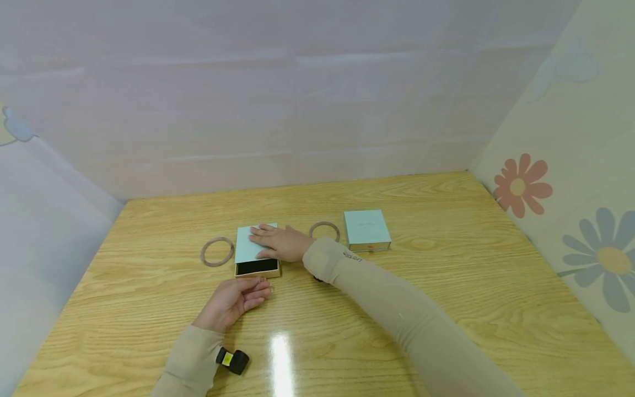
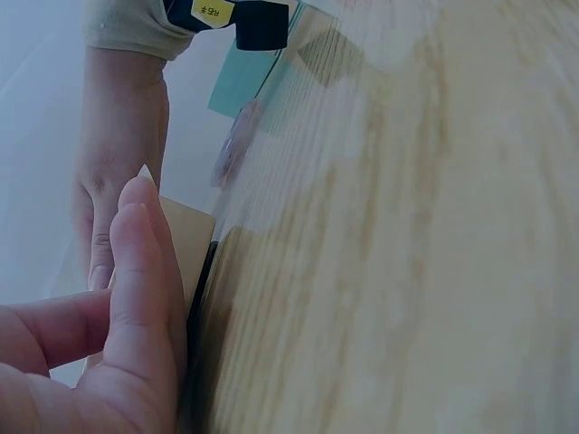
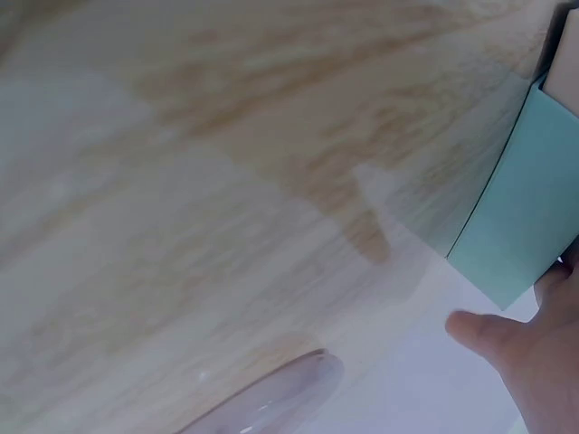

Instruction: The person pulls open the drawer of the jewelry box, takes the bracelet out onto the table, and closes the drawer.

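A pale mint drawer box [image 1: 245,249] lies on the table, its tan inner drawer [image 1: 258,274] part way out toward the person and showing a black inside. At the drawer's front, my left hand [image 1: 236,300] pinches a small pull tab between thumb and fingers. The left wrist view shows these fingers close against the tan drawer front [image 2: 190,240]. My right hand [image 1: 284,243] rests on the box top with fingers spread flat. The mint side of the box [image 3: 520,194] appears beside the right thumb in the right wrist view.
One pinkish bangle [image 1: 203,255] lies left of the box; another bangle [image 1: 324,223] lies beyond the right wrist. Farther right stands a second mint box [image 1: 366,225], its drawer in. Fabric walls surround the wooden table [image 1: 446,264] at the back and sides.
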`<action>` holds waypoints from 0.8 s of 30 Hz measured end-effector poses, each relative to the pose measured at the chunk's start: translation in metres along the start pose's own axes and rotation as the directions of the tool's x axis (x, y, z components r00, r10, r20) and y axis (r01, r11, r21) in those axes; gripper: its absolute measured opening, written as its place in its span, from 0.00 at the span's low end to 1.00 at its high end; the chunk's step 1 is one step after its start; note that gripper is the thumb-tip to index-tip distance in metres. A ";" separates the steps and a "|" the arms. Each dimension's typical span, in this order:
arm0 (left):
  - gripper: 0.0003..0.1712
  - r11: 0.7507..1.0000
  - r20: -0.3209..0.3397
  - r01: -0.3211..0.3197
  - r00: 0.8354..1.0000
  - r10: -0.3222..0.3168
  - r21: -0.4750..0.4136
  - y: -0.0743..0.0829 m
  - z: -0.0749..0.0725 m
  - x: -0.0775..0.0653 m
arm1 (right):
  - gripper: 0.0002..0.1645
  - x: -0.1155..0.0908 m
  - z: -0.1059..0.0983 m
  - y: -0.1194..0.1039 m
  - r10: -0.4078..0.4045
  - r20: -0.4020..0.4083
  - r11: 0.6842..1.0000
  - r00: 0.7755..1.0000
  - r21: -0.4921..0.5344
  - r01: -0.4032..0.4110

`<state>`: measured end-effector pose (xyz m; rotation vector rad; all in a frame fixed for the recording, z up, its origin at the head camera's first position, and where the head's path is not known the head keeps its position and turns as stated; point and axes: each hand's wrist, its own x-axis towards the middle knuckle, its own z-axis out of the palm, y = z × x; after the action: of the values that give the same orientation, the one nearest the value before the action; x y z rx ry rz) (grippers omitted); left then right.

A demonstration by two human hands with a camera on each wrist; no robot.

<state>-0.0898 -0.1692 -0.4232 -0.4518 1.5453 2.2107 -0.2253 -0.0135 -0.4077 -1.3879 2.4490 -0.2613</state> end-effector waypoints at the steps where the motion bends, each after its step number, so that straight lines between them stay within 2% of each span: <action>1: 0.21 1.000 -0.002 0.000 1.000 0.000 0.000 0.000 0.000 0.000 | 0.36 0.000 0.000 0.000 0.002 0.000 1.000 1.000 -0.006 -0.002; 24: 0.21 1.000 -0.008 -0.009 1.000 0.009 -0.022 0.000 -0.001 0.005 | 0.37 0.002 0.004 0.002 0.006 -0.009 1.000 1.000 -0.020 -0.006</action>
<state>-0.0943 -0.1699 -0.4256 -0.4616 1.5313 2.2369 -0.2269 -0.0139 -0.4121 -1.3908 2.4691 -0.2431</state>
